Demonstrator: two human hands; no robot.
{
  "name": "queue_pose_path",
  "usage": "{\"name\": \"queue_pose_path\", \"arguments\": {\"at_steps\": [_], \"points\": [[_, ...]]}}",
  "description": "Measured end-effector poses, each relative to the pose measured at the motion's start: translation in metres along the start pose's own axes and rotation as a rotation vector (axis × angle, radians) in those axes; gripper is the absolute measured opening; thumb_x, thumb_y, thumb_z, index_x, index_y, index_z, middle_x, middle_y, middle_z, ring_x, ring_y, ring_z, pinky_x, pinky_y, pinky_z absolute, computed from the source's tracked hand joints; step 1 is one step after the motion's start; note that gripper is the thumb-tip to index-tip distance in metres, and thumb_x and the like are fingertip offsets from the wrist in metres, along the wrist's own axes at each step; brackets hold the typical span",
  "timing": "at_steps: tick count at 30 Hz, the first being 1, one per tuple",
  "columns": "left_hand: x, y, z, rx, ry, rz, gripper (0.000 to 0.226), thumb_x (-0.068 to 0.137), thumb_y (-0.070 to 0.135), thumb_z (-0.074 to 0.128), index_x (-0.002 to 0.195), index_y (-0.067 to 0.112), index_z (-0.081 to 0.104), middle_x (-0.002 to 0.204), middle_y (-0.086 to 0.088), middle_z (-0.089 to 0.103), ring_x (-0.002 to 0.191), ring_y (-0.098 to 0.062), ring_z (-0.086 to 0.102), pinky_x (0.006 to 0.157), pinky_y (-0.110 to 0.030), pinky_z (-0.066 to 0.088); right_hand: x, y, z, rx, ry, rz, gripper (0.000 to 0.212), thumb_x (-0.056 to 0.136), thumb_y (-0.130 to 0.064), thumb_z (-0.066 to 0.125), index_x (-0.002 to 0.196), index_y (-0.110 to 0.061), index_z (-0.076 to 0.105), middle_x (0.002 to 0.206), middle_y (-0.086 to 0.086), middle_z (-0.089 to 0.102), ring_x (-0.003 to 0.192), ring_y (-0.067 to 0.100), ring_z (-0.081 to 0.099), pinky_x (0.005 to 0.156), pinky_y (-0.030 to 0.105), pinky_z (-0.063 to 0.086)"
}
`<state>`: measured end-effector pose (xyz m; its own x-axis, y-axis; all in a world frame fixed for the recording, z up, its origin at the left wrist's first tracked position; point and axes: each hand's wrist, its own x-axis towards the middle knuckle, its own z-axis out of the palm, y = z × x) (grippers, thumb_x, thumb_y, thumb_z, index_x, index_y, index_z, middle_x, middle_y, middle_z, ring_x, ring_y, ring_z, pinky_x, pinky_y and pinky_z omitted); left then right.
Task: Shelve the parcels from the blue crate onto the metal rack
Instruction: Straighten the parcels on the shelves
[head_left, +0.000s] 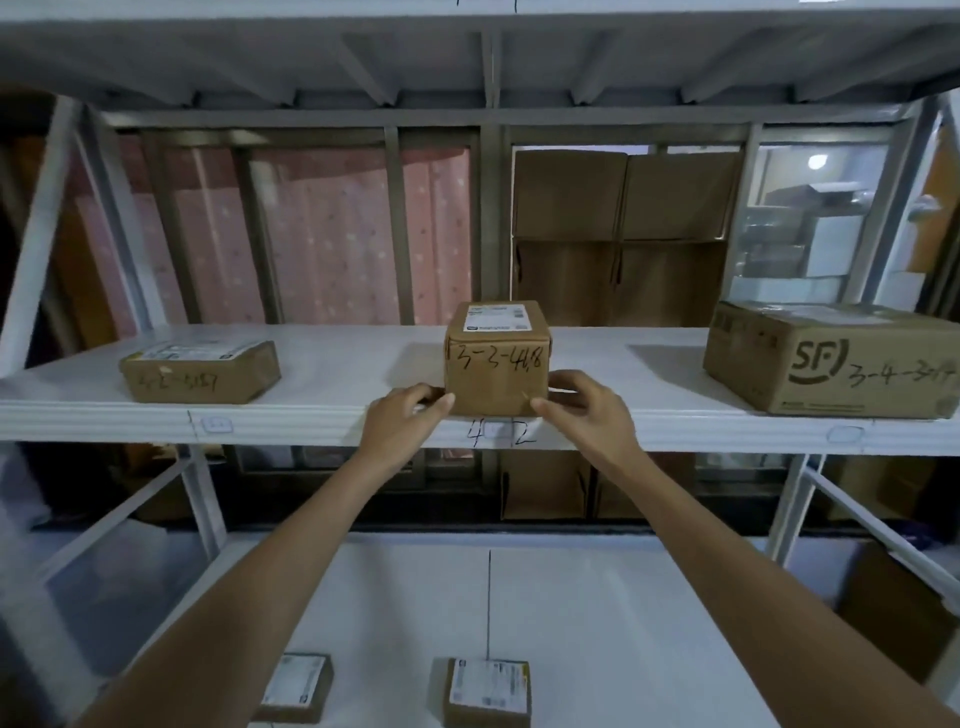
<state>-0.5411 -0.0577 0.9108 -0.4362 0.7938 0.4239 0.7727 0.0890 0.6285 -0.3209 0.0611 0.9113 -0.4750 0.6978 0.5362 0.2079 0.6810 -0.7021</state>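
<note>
While both arms reach forward, the left hand (410, 410) and the right hand (582, 402) clasp the lower corners of a small cube-shaped brown cardboard parcel (497, 358), fingers curled round its sides. This parcel stands upright at the front edge of the middle shelf of the white metal rack (322, 415), handwritten digits facing outward and a white label on top. On the same shelf, a flat brown cardboard parcel (200, 371) lies well to the left and a large brown cardboard box printed "SF" (836, 358) sits well to the right. Two small labelled brown parcels (487, 691) rest on the lower shelf.
</note>
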Motion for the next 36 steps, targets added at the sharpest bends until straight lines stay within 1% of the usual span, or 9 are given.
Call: {"name": "queue_pose_path", "arguments": {"at_steps": [4,6,9,16,21,26,31,33,36], "points": [[0.001,-0.003,0.003,-0.016,0.041,-0.01,0.035,0.092,0.048,0.051,0.104,0.02,0.069,0.108,-0.001,0.069,0.104,-0.018,0.06,0.093,-0.036,0.047,0.003,0.002,0.005,-0.115,0.043,0.004,0.034,0.087,-0.048,0.065,0.115,-0.028,0.063,0.111,-0.013,0.071,0.104,0.005,0.065,0.085,0.028,0.054],[0.003,-0.003,0.005,-0.012,0.061,-0.021,0.035,0.092,0.047,0.051,0.1,0.019,0.069,0.103,0.0,0.07,0.1,-0.018,0.061,0.09,-0.036,0.048,0.005,0.002,0.006,-0.151,0.052,0.009,0.033,0.089,-0.047,0.063,0.115,-0.027,0.063,0.111,-0.012,0.071,0.104,0.007,0.065,0.082,0.026,0.052],[0.006,-0.001,0.007,-0.008,0.098,-0.035,0.032,0.091,0.046,0.052,0.095,0.019,0.07,0.097,0.003,0.071,0.096,-0.018,0.062,0.085,-0.034,0.048,0.008,0.001,0.007,-0.191,0.063,0.03,0.034,0.091,-0.046,0.06,0.117,-0.025,0.063,0.113,-0.009,0.071,0.105,0.01,0.066,0.081,0.027,0.051],[0.008,-0.002,0.012,0.019,0.169,0.005,0.031,0.092,0.043,0.053,0.095,0.018,0.07,0.098,0.002,0.072,0.094,-0.017,0.062,0.078,-0.027,0.043,0.01,0.0,0.012,-0.284,0.103,0.075,0.032,0.092,-0.048,0.057,0.115,-0.027,0.064,0.11,-0.01,0.072,0.104,0.011,0.065,0.079,0.025,0.049],[0.007,-0.001,0.013,0.031,0.211,0.046,0.031,0.092,0.04,0.054,0.095,0.015,0.071,0.097,0.001,0.073,0.097,-0.017,0.063,0.085,-0.031,0.045,0.01,0.001,0.013,-0.294,0.113,0.082,0.029,0.091,-0.049,0.058,0.111,-0.029,0.066,0.106,-0.012,0.073,0.102,0.009,0.066,0.075,0.023,0.046],[0.007,-0.001,0.015,0.052,0.259,0.077,0.031,0.092,0.04,0.055,0.097,0.014,0.071,0.099,-0.001,0.073,0.097,-0.02,0.063,0.09,-0.037,0.047,0.012,0.0,0.015,-0.303,0.122,0.102,0.03,0.091,-0.049,0.058,0.109,-0.028,0.067,0.105,-0.011,0.073,0.1,0.01,0.065,0.076,0.023,0.047],[0.006,-0.003,0.015,0.042,0.225,0.09,0.031,0.091,0.042,0.055,0.097,0.016,0.07,0.1,0.001,0.072,0.099,-0.019,0.061,0.094,-0.04,0.046,0.011,-0.003,0.013,-0.277,0.095,0.115,0.034,0.09,-0.048,0.06,0.112,-0.023,0.067,0.109,-0.007,0.073,0.102,0.011,0.065,0.083,0.025,0.049],[0.006,-0.003,0.012,0.034,0.174,0.074,0.03,0.091,0.043,0.054,0.098,0.017,0.069,0.102,0.002,0.071,0.1,-0.018,0.06,0.093,-0.038,0.045,0.01,-0.005,0.01,-0.218,0.074,0.119,0.036,0.09,-0.044,0.062,0.115,-0.018,0.066,0.112,-0.004,0.071,0.105,0.012,0.065,0.085,0.024,0.049],[0.008,0.003,0.002,-0.121,0.085,-0.004,0.024,0.091,0.038,0.056,0.101,0.018,0.064,0.1,0.004,0.065,0.101,-0.017,0.059,0.082,-0.028,0.042,0.01,-0.01,-0.005,-0.119,0.061,0.121,0.04,0.089,-0.039,0.066,0.121,-0.016,0.062,0.123,-0.001,0.066,0.108,0.015,0.064,0.086,0.024,0.049]]}}
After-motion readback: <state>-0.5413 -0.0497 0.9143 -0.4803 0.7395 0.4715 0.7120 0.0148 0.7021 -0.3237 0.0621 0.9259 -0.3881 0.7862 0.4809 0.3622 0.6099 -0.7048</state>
